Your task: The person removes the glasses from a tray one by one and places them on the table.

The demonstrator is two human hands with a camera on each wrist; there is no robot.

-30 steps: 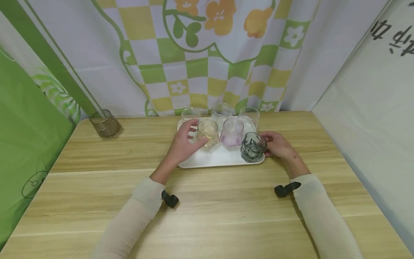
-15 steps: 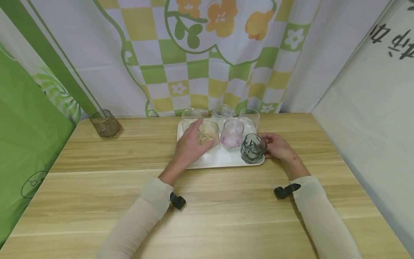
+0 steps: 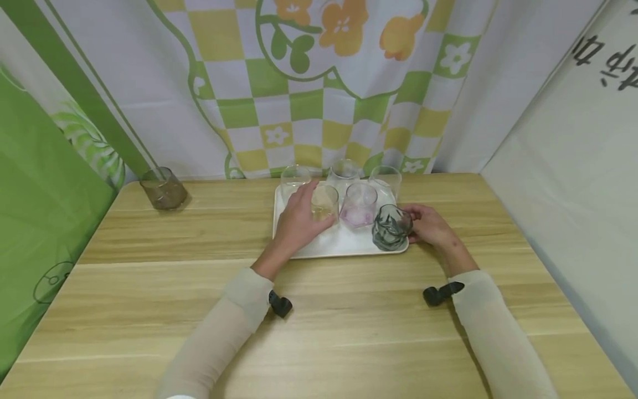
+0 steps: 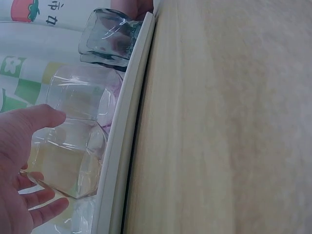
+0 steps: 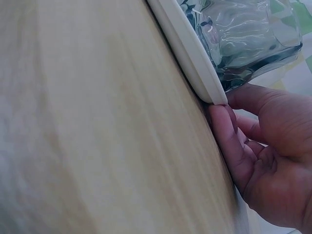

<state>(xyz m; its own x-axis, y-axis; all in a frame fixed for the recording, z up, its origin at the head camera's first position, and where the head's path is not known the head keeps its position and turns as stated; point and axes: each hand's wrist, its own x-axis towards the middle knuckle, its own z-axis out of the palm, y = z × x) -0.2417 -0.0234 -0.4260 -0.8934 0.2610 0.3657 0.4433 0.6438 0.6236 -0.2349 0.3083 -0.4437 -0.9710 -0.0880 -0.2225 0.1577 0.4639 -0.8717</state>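
A white tray [image 3: 344, 249] lies on the table with several glasses on it. My left hand [image 3: 299, 219] is curled round the pale yellow glass [image 3: 326, 204], thumb across its near side and fingers spread on the other side. In the left wrist view the thumb lies by the join between the yellow glass [image 4: 68, 158] and the pinkish-purple glass [image 4: 83, 92]. My right hand [image 3: 426, 224] pinches the tray's right rim, fingertips [image 5: 224, 119] low against the edge and thumb above. Close to that thumb stands a dark grey-green wavy glass [image 3: 391, 228].
Behind the front glasses stand clear glasses, including one at back left [image 3: 295, 180], one at back middle [image 3: 344, 173] and one at back right [image 3: 386, 180]. A brownish glass [image 3: 164, 191] stands apart at the table's far left. A patterned curtain [image 3: 319, 111] hangs behind.
My left hand has moved right, farther round the yellow glass. My right hand has stayed at the tray's edge, and the tray and glasses look unmoved.
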